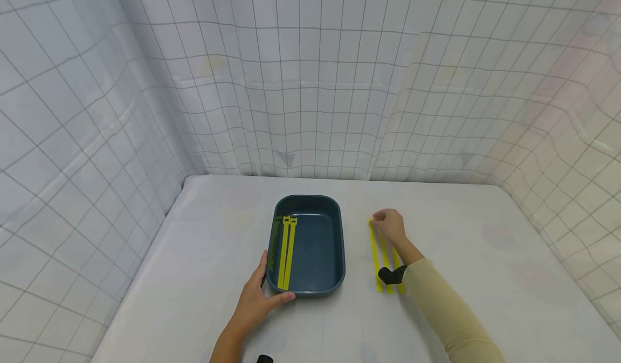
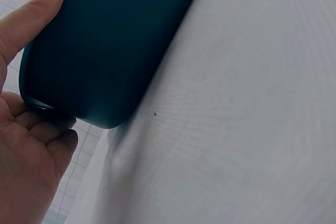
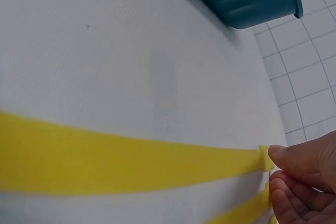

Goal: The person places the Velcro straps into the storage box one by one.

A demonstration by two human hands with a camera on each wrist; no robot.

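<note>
A dark teal tray (image 1: 317,258) lies on the table, and my left hand (image 1: 254,302) grips its near left corner. The thumb is on the near rim and the fingers are along the left side; in the left wrist view the thumb (image 2: 37,17) presses the tray wall (image 2: 105,51). Two flat yellow cable straps (image 1: 289,255) with slotted heads lie lengthwise inside, at the left. Right of the tray, my right hand (image 1: 392,228) pinches the far, head end of the leftmost loose yellow strap (image 3: 131,166). Two more yellow straps (image 1: 386,255) lie beside it, partly under the hand and wrist.
The white table (image 1: 218,233) carries the tray and straps. White grid-patterned curtains (image 1: 310,82) hang behind it and on both sides. A black wrist device (image 1: 392,275) sits at the right wrist, over the straps.
</note>
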